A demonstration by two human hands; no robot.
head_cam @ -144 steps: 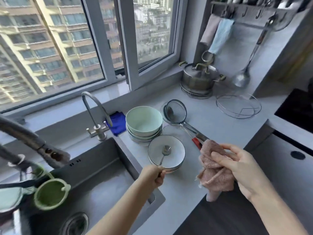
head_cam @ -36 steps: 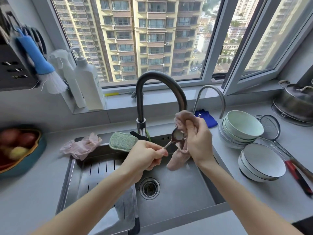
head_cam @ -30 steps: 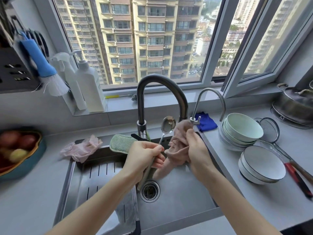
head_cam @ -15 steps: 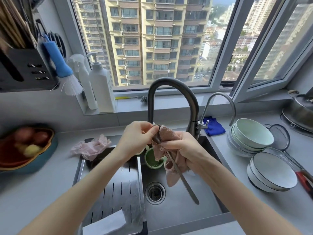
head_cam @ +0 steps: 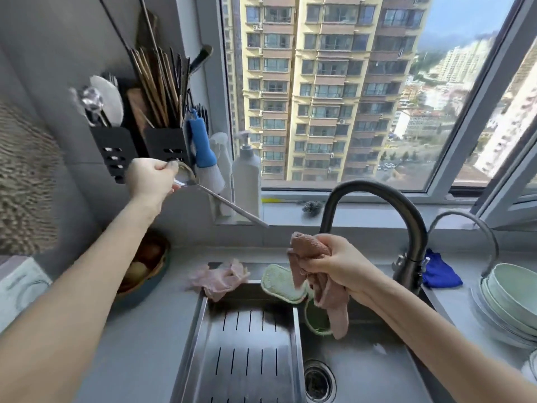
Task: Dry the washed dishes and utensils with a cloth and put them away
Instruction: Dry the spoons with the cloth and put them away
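Our left hand (head_cam: 149, 178) pinching the long steel spoon (head_cam: 187, 175) by its bowl, the right hand (head_cam: 345, 267) clutching the crumpled pink cloth (head_cam: 334, 309), we should slide the spoon handle-first into the black wall-mounted utensil holder (head_cam: 167, 145) at upper left.

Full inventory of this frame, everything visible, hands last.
spoon: 1, silver, held, upper left
cloth: 1, pink, held above sink
utensil holder: 1, black, upper left
brush: 1, blue handle, hangs beside holder
pump bottle: 1, white, windowsill
black faucet: 1, behind sink
bowls: stack, pale green, far right
rag: 1, blue, beside faucet
sponge: 1, green, sink's rear edge
gloves: count unclear, pink, left of sponge
left hand: grips spoon's bowl
right hand: grips cloth
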